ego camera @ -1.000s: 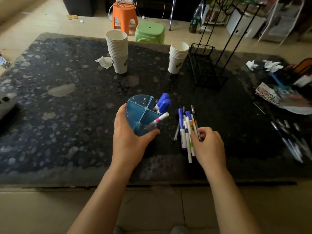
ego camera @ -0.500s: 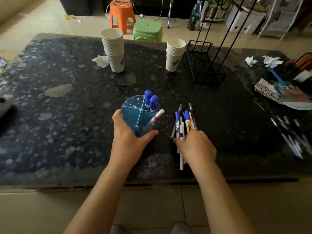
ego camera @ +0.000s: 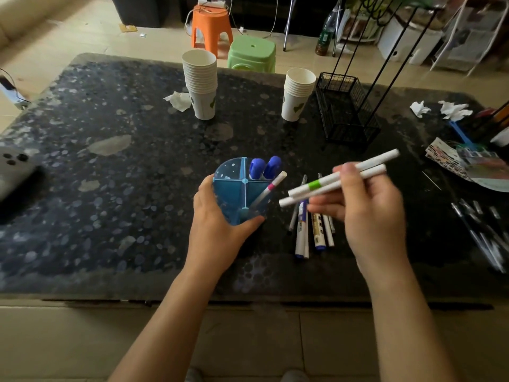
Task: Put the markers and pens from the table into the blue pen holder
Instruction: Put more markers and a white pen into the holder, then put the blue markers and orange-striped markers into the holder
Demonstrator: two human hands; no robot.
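While my left hand [ego camera: 220, 230] wraps the round blue plastic pen holder [ego camera: 242, 188], already holding two blue-capped markers [ego camera: 264, 168] and a pink-banded pen [ego camera: 268, 190], my right hand [ego camera: 366, 208] pinches two white pens [ego camera: 336, 179] above the table; perhaps five remain in the loose pile [ego camera: 311, 230].

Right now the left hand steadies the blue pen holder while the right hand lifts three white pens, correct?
Not quite: the head view shows the right hand lifting two white pens, not three. The left hand does steady the blue pen holder.
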